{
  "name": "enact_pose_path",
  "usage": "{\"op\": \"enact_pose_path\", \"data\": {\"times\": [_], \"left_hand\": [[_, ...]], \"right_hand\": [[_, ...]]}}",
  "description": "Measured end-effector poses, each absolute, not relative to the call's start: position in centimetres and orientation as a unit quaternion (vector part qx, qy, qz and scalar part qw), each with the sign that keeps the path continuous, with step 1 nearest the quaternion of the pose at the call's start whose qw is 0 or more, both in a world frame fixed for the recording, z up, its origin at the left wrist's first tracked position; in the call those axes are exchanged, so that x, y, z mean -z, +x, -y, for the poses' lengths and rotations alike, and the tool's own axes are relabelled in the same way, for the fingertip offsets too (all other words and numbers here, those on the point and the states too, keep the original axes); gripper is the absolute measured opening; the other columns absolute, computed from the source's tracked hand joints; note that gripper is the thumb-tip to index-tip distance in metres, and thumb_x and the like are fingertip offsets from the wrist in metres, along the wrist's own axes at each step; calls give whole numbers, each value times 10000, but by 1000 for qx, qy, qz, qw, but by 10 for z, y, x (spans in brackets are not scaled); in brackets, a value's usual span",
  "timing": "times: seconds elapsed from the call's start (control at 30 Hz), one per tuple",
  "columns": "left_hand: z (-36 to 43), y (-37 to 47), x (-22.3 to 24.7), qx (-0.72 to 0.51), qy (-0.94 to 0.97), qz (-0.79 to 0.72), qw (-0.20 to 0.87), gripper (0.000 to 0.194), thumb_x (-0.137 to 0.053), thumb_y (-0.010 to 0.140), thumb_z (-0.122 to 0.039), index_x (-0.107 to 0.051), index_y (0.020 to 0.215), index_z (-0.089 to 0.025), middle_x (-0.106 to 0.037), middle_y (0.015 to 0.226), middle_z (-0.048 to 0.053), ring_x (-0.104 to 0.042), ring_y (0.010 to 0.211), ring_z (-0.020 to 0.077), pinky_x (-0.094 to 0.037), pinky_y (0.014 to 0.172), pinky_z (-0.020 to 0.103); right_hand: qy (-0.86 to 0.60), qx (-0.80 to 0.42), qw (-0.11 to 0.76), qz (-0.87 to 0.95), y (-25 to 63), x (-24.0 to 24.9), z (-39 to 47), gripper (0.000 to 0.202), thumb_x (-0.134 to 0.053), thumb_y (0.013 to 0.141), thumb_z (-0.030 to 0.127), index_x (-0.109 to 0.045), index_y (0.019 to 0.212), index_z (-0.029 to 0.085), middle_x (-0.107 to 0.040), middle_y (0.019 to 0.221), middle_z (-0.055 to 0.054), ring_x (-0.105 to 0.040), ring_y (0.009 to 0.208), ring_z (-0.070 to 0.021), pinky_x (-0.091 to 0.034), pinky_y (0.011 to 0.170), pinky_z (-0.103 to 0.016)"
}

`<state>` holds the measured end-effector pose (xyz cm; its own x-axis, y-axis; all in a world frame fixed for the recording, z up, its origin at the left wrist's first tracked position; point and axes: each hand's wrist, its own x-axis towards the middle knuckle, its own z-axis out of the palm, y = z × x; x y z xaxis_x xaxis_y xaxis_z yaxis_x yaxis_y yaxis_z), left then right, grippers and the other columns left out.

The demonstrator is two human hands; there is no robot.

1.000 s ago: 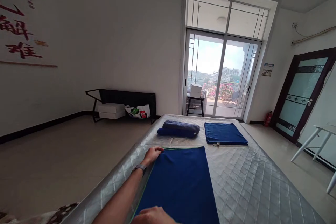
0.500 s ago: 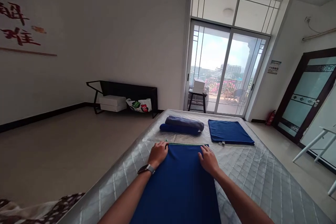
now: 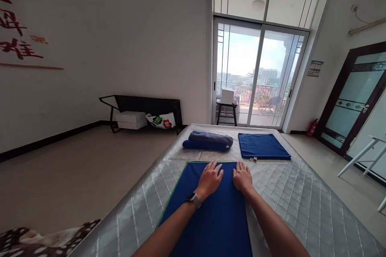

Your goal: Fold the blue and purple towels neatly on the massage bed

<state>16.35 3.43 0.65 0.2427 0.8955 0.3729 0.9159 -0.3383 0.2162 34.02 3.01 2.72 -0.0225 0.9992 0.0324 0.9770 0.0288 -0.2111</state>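
A long blue cloth with a green-edged left side lies flat on the quilted silver mattress, running toward me. My left hand rests on the cloth near its far edge, palm down, fingers spread. At the cloth's far right corner lies my right hand, flat with its fingers stretched out. Neither hand grips anything. Beyond them are a rolled blue cloth, a rolled grey-blue towel against it, and a folded blue cloth to the right with a small white tag.
Left of the mattress, a black bench frame by the wall holds white boxes and a printed bag. A brown spotted blanket sits at lower left. A white stool stands at right, before a dark-framed door.
My left hand has moved right, from the cloth's left edge onto its middle, and its fingers have spread. My right hand has shifted slightly and lies flatter at the corner.
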Motion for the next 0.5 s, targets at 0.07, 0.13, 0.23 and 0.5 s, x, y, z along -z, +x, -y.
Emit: {"op": "enact_pose_path", "data": {"times": [0.07, 0.13, 0.23, 0.5], "left_hand": [[-23, 204, 2, 204, -832, 515, 23, 511, -292, 994, -382, -521, 1420, -218, -473, 1516, 94, -352, 1440, 286, -273, 1182, 492], [-16, 227, 9, 179, -845, 504, 17, 533, -245, 1008, -373, -469, 1460, -199, -450, 1526, 122, -357, 1439, 293, -277, 1174, 514], [-18, 215, 13, 146, -827, 542, 4, 570, -217, 1012, -436, -445, 1475, -197, -425, 1536, 140, -361, 1436, 311, -285, 1162, 535], [-42, 91, 13, 110, -729, 676, 0, 709, -203, 966, -603, -383, 1506, -182, -354, 1579, 126, -284, 1472, 313, -207, 1187, 517]], "right_hand": [[-690, -59, 75, 718, 343, -26, -30, 584, -296, 981, 252, -279, 1540, 81, -292, 1592, -150, -231, 1490, -212, -159, 1191, -378], [-686, -55, 70, 722, 345, -25, -29, 586, -326, 970, 226, -287, 1541, 102, -284, 1597, -147, -240, 1487, -216, -169, 1187, -374], [-696, -55, 84, 711, 344, -23, -30, 569, -309, 985, 241, -302, 1535, 97, -285, 1593, -166, -249, 1483, -226, -168, 1186, -385], [-627, -40, 122, 768, 343, -24, -31, 604, -306, 949, 159, -264, 1551, 152, -227, 1616, -86, -150, 1510, -208, -121, 1203, -396]]}}
